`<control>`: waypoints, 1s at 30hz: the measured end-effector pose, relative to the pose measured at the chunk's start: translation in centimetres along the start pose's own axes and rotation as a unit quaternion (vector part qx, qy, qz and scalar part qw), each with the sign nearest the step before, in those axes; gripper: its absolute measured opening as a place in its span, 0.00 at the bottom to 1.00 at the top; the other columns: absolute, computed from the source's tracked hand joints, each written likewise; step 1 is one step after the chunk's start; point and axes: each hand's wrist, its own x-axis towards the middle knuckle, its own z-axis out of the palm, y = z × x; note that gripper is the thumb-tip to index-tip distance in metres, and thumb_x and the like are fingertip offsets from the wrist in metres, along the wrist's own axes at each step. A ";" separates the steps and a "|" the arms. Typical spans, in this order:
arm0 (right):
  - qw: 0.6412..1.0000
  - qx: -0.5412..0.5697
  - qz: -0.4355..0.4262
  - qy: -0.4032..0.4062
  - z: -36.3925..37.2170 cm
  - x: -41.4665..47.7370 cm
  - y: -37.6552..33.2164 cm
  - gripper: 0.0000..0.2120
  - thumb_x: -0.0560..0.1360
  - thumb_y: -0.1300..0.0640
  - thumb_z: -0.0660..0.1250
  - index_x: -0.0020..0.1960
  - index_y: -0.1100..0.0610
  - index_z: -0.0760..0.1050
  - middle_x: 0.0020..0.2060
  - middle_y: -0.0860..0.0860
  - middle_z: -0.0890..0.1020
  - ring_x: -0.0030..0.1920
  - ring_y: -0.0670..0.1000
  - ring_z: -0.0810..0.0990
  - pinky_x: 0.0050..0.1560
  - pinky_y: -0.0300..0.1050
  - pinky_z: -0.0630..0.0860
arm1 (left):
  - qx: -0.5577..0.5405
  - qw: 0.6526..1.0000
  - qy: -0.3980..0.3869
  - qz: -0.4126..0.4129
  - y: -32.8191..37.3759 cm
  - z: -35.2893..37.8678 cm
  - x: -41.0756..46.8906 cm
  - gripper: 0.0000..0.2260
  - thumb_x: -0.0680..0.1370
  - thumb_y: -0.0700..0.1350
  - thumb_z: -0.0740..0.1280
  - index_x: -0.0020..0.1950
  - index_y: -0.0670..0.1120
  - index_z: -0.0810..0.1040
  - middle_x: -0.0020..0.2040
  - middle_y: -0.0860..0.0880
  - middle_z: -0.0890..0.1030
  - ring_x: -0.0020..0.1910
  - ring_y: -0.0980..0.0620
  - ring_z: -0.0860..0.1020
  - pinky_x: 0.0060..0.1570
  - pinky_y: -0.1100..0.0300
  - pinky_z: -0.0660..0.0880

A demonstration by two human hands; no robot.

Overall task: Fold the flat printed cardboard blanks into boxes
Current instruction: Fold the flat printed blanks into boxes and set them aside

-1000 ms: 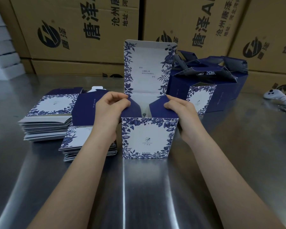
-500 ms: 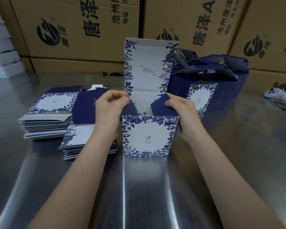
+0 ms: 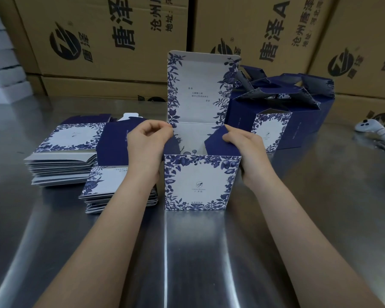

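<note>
The box (image 3: 200,181) stands upright on the table (image 3: 187,252), directly between the two hands; its printed front wall sits just below the fingers, and its lid (image 3: 200,90) rises open beyond them.

The left hand (image 3: 146,147) has its fingers (image 3: 158,127) curled, pinching the top edge of the left flap (image 3: 171,146); the right hand (image 3: 247,150) curls its fingers (image 3: 233,136) over the top of the right flap (image 3: 218,141); both flaps lean inward over the open mouth, with a gap between them.

The step appears to be tucking the side flaps in before the lid comes down; the box body looks already formed.

The card looks thin and light, stiff along its panels yet ready to bend at the scored creases; it would probably dent or crease if squeezed mid-panel, and the glossy print may be a little slick; the best hold seems to be near the flap edges, close to the fold lines, with the palms steadying the side walls.

Left of the left fingers lie two stacks of blanks (image 3: 65,156); right of the right fingers, finished boxes (image 3: 276,121) stand close together; a white controller (image 3: 373,131) lies well apart to the right.
</note>
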 end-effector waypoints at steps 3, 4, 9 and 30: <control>1.000 -0.002 -0.002 0.010 0.1 0.0 0.0 0.12 0.75 0.65 0.63 0.45 0.51 0.82 0.42 0.58 0.76 0.42 0.56 0.70 0.45 0.50 0.66 | 0.006 1.000 0.005 0.002 0.0 0.0 0.0 0.10 0.72 0.34 0.69 0.36 0.49 0.81 0.39 0.46 0.81 0.43 0.46 0.77 0.53 0.44 0.76; 1.000 -0.003 -0.004 0.010 0.2 0.0 -0.1 0.14 0.75 0.65 0.63 0.43 0.51 0.83 0.43 0.58 0.76 0.42 0.55 0.70 0.45 0.49 0.66 | 0.009 1.000 0.004 0.004 0.0 0.0 0.0 0.10 0.72 0.34 0.69 0.36 0.49 0.81 0.39 0.46 0.81 0.43 0.46 0.77 0.54 0.42 0.77; 1.000 0.007 0.005 0.003 0.0 0.1 0.1 0.11 0.76 0.63 0.64 0.54 0.52 0.80 0.39 0.55 0.82 0.38 0.52 0.77 0.41 0.45 0.72 | 0.019 1.000 -0.005 0.008 0.0 -0.1 0.0 0.09 0.73 0.35 0.69 0.39 0.48 0.82 0.41 0.45 0.82 0.44 0.46 0.78 0.54 0.43 0.77; 0.988 -0.101 -0.109 -0.050 -0.5 0.8 0.6 0.06 0.69 0.58 0.61 0.37 0.49 0.74 0.37 0.52 0.74 0.41 0.54 0.72 0.42 0.48 0.67 | 0.096 0.987 -0.100 0.083 -0.5 -0.7 0.8 0.03 0.70 0.43 0.64 0.37 0.50 0.75 0.37 0.59 0.77 0.38 0.60 0.73 0.45 0.60 0.69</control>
